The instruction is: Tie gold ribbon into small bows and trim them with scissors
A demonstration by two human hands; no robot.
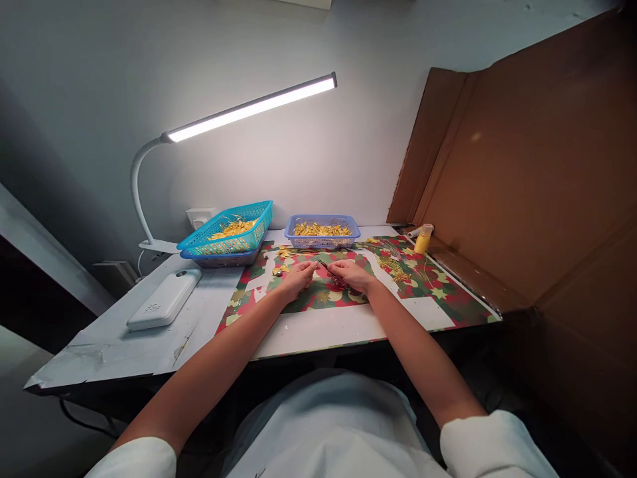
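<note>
Both my hands rest close together on a red, green and gold patterned sheet (438,292) on the table. My right hand (351,274) is closed round a small tool with red handles (332,275), whose thin tip points toward the left hand. The fingers of my left hand (298,277) are curled in a pinch at that tip; what they hold is too small to make out. A few small gold pieces (282,269) lie just left of the left hand.
Two baskets of gold pieces stand at the back: a turquoise one (226,237) and a lilac one (322,232). A white power bank (164,299) lies at the left. A yellow bottle (423,239), a cardboard wall (522,172) and a lit desk lamp (249,109) surround the table.
</note>
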